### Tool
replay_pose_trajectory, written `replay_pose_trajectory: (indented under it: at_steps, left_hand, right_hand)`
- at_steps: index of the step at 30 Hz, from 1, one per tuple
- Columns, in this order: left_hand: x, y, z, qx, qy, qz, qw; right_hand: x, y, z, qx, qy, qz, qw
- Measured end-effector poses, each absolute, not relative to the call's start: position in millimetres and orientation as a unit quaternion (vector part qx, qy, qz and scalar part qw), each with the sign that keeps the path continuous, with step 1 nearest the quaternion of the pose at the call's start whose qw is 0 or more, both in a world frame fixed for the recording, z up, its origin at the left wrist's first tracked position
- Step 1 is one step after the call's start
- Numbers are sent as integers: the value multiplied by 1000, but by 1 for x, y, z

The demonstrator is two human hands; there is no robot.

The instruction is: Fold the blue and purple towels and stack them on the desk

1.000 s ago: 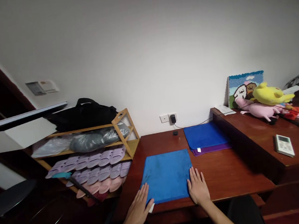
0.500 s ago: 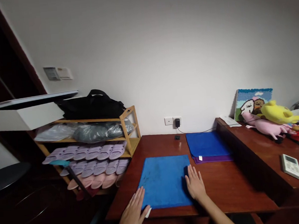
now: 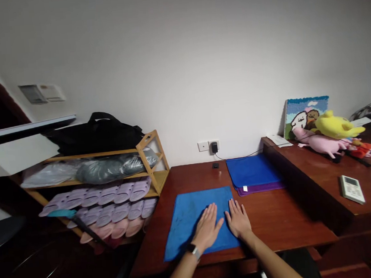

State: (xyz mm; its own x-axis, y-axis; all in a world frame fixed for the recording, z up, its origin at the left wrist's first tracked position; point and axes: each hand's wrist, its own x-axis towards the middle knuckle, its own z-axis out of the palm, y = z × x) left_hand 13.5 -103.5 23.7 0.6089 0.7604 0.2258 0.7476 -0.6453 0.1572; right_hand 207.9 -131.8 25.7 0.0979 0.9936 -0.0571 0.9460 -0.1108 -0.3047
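Note:
A light blue cloth (image 3: 186, 217) lies spread flat near the front of the reddish-brown wooden table (image 3: 273, 222), with some dark stains on its left half. My left hand (image 3: 208, 227) rests palm down on the middle of the cloth, fingers stretched out; a dark watch circles that wrist. Flat against the cloth's right edge is my right hand (image 3: 238, 220), its fingers also extended. Neither hand grips anything. Behind them, a darker blue cloth (image 3: 255, 170) lies on top of a purple cloth (image 3: 264, 188) with a small white label.
A charger (image 3: 214, 147) is plugged into the wall socket, its cable running right. On the raised right-hand surface are plush toys (image 3: 337, 125), a picture panel (image 3: 305, 113) and a white remote (image 3: 352, 189). A wooden rack (image 3: 161, 154) with slippers and a black bag (image 3: 100, 135) stands left.
My left hand has moved from the cloth's lower left edge onto its middle. My right hand stays by the right edge. The view has shifted slightly.

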Motion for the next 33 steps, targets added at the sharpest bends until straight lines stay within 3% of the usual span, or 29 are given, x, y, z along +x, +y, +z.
replay_pose_trajectory:
  at_steps: [5, 17, 33]
  left_hand:
    - [64, -96, 2, 880, 458, 114, 57]
    - [-105, -89, 4, 779, 617, 108, -9]
    - [-110, -98, -20, 784, 604, 141, -33]
  right_hand:
    - [208, -131, 25, -729, -670, 118, 78]
    - [205, -137, 26, -738, -656, 124, 94]
    - [221, -104, 28, -753, -640, 118, 100]
